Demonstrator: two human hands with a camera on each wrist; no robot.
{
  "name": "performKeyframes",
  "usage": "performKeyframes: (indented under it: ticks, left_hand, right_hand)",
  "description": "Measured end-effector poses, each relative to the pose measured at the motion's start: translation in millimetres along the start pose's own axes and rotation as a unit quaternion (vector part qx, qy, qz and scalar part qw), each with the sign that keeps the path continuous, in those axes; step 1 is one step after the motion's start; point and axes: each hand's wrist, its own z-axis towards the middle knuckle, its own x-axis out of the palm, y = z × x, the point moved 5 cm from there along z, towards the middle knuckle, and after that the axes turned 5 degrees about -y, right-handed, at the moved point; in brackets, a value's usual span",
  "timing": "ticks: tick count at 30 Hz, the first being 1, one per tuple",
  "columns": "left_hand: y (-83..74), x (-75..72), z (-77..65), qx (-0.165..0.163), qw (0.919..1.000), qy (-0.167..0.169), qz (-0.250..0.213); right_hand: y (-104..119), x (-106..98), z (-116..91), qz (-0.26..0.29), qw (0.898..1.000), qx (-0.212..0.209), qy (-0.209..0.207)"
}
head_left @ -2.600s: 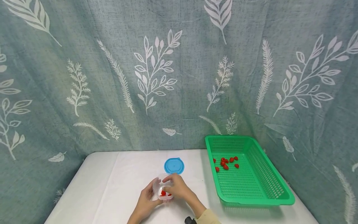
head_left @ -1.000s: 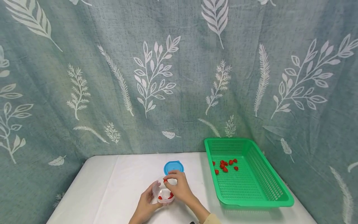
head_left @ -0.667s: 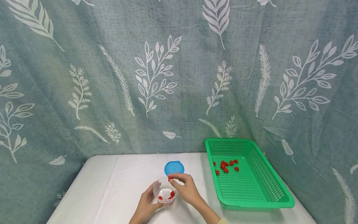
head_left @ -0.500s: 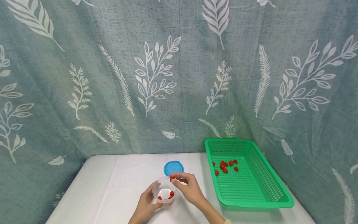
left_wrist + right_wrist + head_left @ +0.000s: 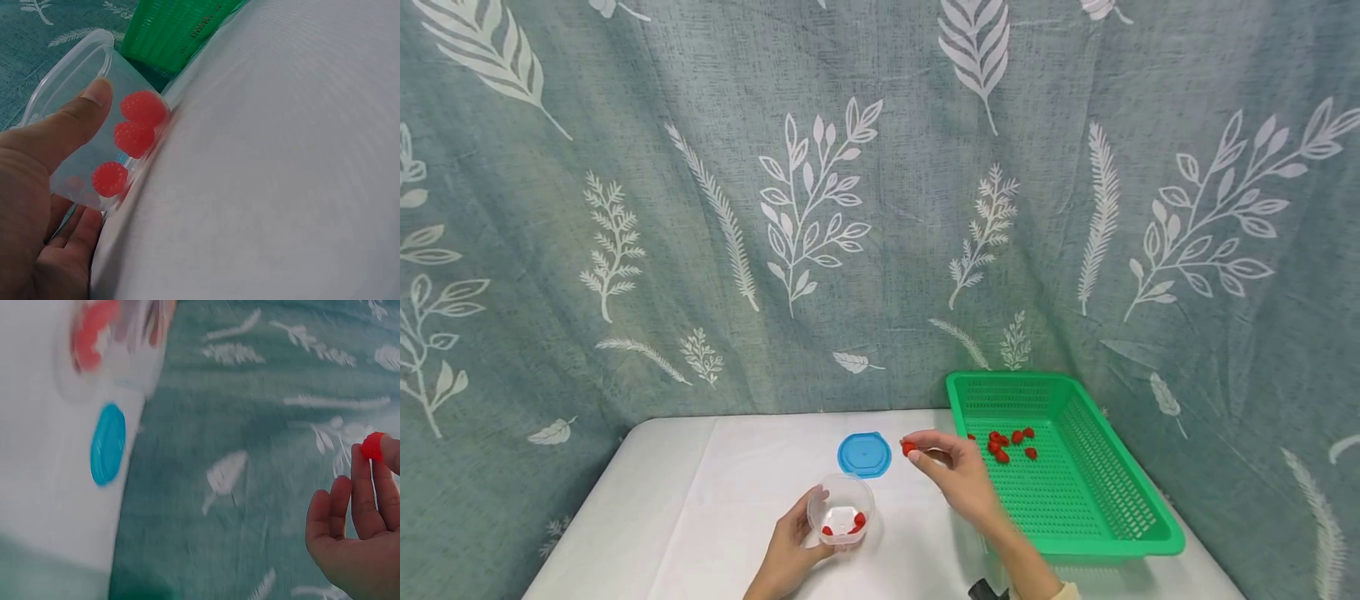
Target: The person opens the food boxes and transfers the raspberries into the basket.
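My left hand (image 5: pixel 792 540) grips a clear plastic container (image 5: pixel 847 492) on the table, thumb on its near side and fingers round the other. Several red raspberries (image 5: pixel 144 108) lie inside against its lower wall in the left wrist view. My right hand (image 5: pixel 961 477) is raised between the blue lid (image 5: pixel 865 455) and the green basket, pinching one raspberry (image 5: pixel 908 448) between thumb and fingertips. In the right wrist view that raspberry (image 5: pixel 372 446) is partly covered by the thumb. The lid lies flat just behind the container.
On the right stands a perforated green basket (image 5: pixel 1093 547) with several more raspberries (image 5: pixel 1001 456) at its left side. My right forearm crosses its near left corner. A leaf-patterned curtain (image 5: pixel 880 208) hangs behind the white-covered table (image 5: pixel 700 500).
My right hand has taken a raspberry out of the container, then moved right and away past the lid with it. The left hand keeps the container in place.
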Motion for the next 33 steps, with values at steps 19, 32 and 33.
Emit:
performKeyframes:
  ticks: [19,32,33]
  left_hand:
    - [1.5,-2.4,1.8,-0.013,0.9999,0.001,-0.003]
    - [2.9,-2.7,1.8,0.0,1.0,0.005,-0.004]
    - [3.0,-2.5,1.5,0.0,1.0,0.006,-0.004]
  right_hand:
    - [-3,-132,34,-0.095,0.992,0.018,-0.076]
    - [-46,-170,60,-0.142,0.986,0.055,-0.063]
    - [-48,-172,61,-0.147,0.985,0.06,-0.062]
